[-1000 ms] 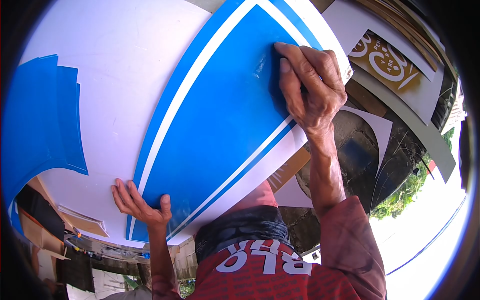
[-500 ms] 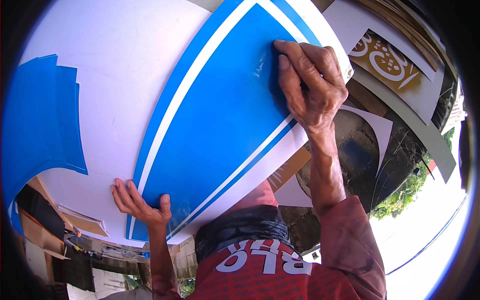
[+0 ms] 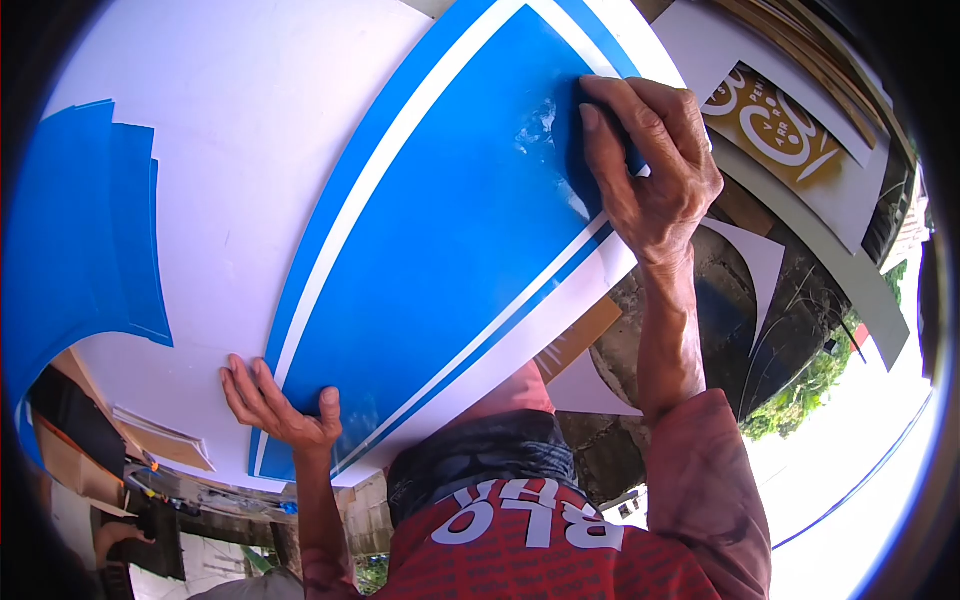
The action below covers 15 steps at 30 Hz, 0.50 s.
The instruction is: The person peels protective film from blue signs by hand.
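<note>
The white board (image 3: 250, 150) fills most of your view, tilted across it; the blue sheet (image 3: 440, 260) with its white border stripes lies flat on the board, running from your lower left up to your upper right. To your left, stacked blue offcuts (image 3: 80, 230) overlap the board's edge; to your right, beyond the board, a brown stencil (image 3: 775, 125) with white lettering rests among other panels.

Your hands are well apart. Your right hand (image 3: 655, 170) is curled with its fingertips pressed on the sheet's upper end; you cannot tell from here whether it clamps a tool underneath. Your left hand (image 3: 275, 405) lies spread at the lower end, fingers on the bare board, thumb on the blue.

Just beside your right fingertips sits a wrinkled patch (image 3: 540, 125) of pale creases. That looks like the risk: push hard or unevenly across it and the creases may fold over and set, or air may stay trapped; let your left hand slacken and the sheet could skew against the stripes; a sharp drag might also tear the film.
</note>
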### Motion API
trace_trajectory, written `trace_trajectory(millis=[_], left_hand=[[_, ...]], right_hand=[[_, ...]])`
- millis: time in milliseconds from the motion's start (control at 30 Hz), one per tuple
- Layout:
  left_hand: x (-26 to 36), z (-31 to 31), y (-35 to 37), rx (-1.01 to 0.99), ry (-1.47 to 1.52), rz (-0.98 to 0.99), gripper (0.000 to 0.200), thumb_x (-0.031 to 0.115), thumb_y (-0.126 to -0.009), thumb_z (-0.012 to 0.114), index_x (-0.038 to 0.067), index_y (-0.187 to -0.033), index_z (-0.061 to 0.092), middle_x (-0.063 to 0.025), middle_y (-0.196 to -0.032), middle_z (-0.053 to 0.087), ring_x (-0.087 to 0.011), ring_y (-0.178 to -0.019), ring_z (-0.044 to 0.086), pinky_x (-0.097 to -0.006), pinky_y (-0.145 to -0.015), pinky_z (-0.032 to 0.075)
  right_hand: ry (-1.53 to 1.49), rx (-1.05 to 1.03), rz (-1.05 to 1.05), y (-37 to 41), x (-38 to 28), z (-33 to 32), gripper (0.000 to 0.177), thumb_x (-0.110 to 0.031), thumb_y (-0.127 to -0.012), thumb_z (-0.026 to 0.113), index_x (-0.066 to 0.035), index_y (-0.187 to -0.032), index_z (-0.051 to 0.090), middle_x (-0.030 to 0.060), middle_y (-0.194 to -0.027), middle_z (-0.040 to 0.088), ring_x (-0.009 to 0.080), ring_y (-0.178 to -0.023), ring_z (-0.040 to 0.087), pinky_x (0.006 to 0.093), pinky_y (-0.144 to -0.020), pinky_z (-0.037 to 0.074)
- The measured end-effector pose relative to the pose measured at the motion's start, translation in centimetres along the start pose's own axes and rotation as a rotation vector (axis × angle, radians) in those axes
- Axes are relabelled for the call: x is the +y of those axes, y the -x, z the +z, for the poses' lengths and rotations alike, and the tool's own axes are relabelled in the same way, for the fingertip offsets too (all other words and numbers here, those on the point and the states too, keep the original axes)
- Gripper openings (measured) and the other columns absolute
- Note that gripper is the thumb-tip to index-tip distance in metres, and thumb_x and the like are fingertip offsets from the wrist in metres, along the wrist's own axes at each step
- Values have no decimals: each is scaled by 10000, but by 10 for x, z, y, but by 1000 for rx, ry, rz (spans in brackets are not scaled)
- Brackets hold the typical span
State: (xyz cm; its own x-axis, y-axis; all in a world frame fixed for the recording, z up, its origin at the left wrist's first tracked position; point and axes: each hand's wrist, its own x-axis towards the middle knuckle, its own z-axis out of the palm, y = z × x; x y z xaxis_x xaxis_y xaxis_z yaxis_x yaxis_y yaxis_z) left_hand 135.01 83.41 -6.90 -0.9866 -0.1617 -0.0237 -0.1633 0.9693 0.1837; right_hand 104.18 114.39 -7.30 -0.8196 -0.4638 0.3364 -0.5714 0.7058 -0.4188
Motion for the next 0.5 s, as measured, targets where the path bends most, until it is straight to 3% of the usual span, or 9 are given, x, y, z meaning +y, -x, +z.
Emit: trace_trajectory(millis=[133, 500], left_hand=[[1, -1, -1, -9, -4, -8, 819, 647, -971, 439, 23, -1500, 411, -241, -1562, 367, -448, -1442, 296, -614, -1138, 259], [1, -1, -2, -8, -3, -10, 825, 649, -971, 438, 18, -1500, 408, -243, -1561, 368, -453, -1439, 300, -612, -1135, 270]], right_hand=[[13, -22, -125, -3, 13, 0, 277, -111, -795, 818, -114, -1067, 767, 36, -952, 674, 169, -852, 657, 284, -711, 585], [24, 18, -215, -10, 13, 8, 288, -88, -752, 839, -103, -1030, 767, 31, -923, 662, 165, -816, 646, 281, -689, 574]])
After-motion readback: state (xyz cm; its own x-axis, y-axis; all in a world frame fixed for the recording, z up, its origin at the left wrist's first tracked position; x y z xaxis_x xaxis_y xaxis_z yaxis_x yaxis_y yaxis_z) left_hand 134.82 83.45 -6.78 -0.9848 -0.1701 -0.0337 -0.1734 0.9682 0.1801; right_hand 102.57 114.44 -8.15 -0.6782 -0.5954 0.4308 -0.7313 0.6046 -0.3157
